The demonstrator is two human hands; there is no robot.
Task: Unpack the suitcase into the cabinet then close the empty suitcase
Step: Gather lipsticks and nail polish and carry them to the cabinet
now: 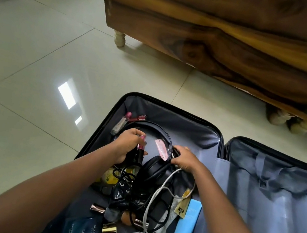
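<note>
The left hand [130, 145] grips a pink lipstick [141, 145]. The right hand [186, 159] clutches the headphones [152, 167] inside the open suitcase [170, 107]. Just below it a white cable [156, 190] crosses them, so I'd lift slowly, freeing it, before reaching for the cabinet [224, 36] beyond.

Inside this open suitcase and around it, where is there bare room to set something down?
Bare tile floor lies left of the suitcase and between it and the cabinet. Inside, the lining beyond the headphones is bare, as is the grey divider on the other half. The near part is crowded with cables and cosmetics.
</note>
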